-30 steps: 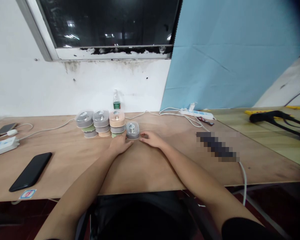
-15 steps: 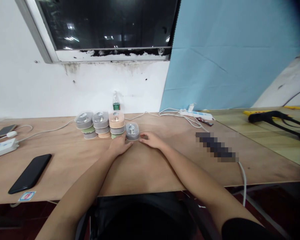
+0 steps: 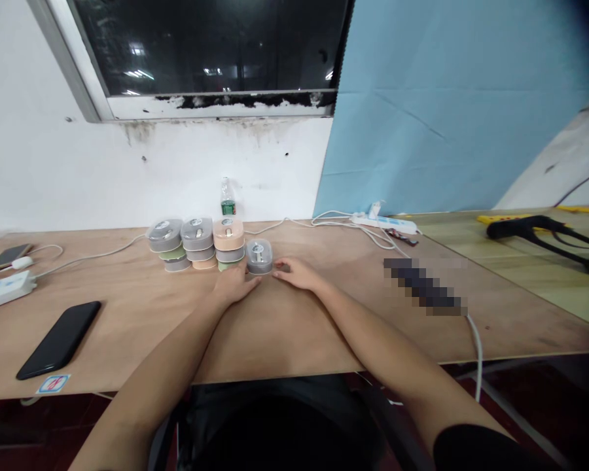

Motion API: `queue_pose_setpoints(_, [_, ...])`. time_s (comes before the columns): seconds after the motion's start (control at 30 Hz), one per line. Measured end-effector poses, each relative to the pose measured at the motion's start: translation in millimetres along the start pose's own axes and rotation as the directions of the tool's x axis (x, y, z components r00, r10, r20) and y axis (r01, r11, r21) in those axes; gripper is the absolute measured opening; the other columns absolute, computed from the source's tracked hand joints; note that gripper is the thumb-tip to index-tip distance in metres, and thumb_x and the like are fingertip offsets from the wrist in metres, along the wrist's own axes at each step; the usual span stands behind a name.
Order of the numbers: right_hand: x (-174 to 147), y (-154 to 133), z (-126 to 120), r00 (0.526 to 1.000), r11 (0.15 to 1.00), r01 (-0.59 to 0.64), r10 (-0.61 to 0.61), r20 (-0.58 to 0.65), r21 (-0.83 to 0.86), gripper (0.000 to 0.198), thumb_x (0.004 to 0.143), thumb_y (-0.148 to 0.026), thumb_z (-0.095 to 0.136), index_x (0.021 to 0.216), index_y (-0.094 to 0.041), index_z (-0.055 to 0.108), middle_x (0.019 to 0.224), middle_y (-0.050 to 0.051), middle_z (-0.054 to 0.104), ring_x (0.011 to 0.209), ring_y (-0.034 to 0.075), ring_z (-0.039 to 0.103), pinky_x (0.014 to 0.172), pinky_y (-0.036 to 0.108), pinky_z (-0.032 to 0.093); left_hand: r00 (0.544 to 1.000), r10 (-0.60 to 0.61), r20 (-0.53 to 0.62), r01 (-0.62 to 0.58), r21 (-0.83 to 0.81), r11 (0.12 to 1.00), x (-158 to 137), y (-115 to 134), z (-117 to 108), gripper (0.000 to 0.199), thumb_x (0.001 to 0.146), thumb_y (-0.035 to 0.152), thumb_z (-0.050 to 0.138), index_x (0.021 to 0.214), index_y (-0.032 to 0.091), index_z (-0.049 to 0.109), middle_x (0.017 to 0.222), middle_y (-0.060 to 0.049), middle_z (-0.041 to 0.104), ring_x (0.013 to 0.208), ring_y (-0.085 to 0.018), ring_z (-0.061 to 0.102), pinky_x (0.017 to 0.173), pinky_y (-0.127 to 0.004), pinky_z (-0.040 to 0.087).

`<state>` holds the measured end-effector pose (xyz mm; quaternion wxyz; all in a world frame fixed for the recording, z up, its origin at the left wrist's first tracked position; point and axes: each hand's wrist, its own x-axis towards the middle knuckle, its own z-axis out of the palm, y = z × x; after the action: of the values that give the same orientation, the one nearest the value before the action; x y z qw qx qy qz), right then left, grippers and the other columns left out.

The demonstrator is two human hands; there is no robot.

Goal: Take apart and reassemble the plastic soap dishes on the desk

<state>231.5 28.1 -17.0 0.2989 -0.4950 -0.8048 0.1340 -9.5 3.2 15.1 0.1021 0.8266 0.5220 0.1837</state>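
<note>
A single grey box [image 3: 260,264] with a clear domed lid stands on the table between my two hands. My left hand [image 3: 233,284] rests at its lower left, thumb stretched out to the right and fingers partly hidden behind the hand. On the box's right side, my right hand [image 3: 294,273] has its thumb and fingers apart, close to the box wall; whether they touch it I cannot tell. To the left stand three stacks of like boxes: one topped in grey [image 3: 165,235], one with a grey top box [image 3: 197,235], and one topped in peach [image 3: 229,235], with green boxes lower down.
Behind the stacks, a plastic bottle [image 3: 228,198] stands against the wall. A black phone [image 3: 59,340] lies at the left. White power strips [image 3: 385,224] with cables [image 3: 324,222] lie at the back right and far left. A blurred-out dark object [image 3: 425,286] lies on the right.
</note>
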Motion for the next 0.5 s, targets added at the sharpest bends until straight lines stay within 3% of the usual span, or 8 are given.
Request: queue_pose_setpoints(0.5, [0.2,-0.3,-1.5,1.000,1.000,0.010,-0.010,0.012,-0.016,0.034,0.081,-0.040,0.065,0.109,-0.022,0.066,0.109,0.007,0.069,0.099,0.022,0.064,0.089,0.035,0.048,0.999,0.024,-0.023,-0.024,-0.010,1.000,1.9,-5.0,4.2,0.057,0.083,0.057,0.053,0.126,0.020,0.043,0.105,-0.009,0.067,0.093,-0.027,0.064,0.075,-0.034,0.047])
